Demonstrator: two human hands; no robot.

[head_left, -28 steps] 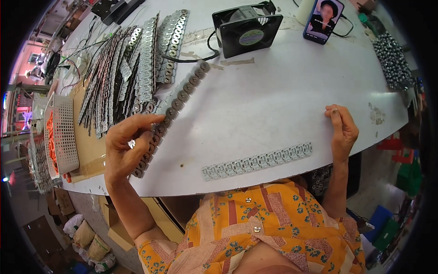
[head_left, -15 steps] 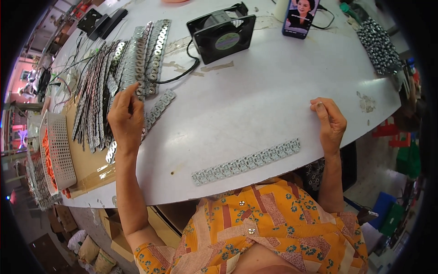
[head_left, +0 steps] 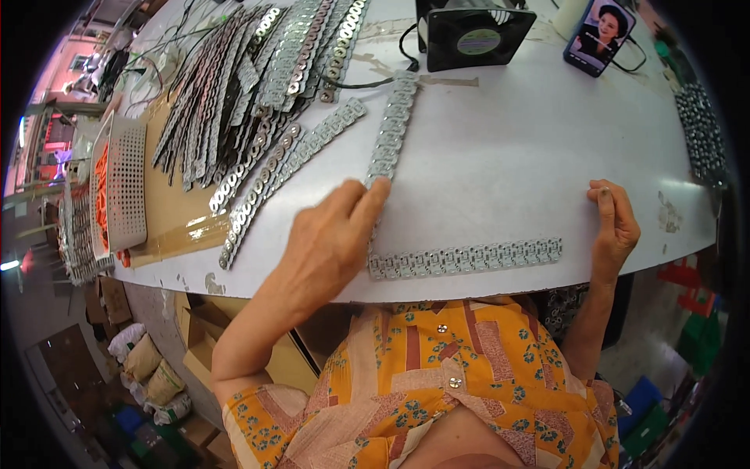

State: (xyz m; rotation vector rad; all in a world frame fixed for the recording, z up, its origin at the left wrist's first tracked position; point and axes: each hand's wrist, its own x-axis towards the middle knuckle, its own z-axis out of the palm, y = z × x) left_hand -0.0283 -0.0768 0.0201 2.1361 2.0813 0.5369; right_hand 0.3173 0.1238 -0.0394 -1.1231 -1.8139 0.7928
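Now | L hand (head_left: 332, 238) on strip (head_left: 391, 133) | fan (head_left: 473, 31), phone (head_left: 598, 35) behind

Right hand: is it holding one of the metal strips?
No, the right hand rests on the bare white table, apart from the strip at the table edge; only the left hand touches a strip.

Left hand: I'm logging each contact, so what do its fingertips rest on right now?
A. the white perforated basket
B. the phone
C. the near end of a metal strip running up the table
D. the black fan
C: the left hand has its fingertips on the near end of the metal strip, which runs away toward the fan.
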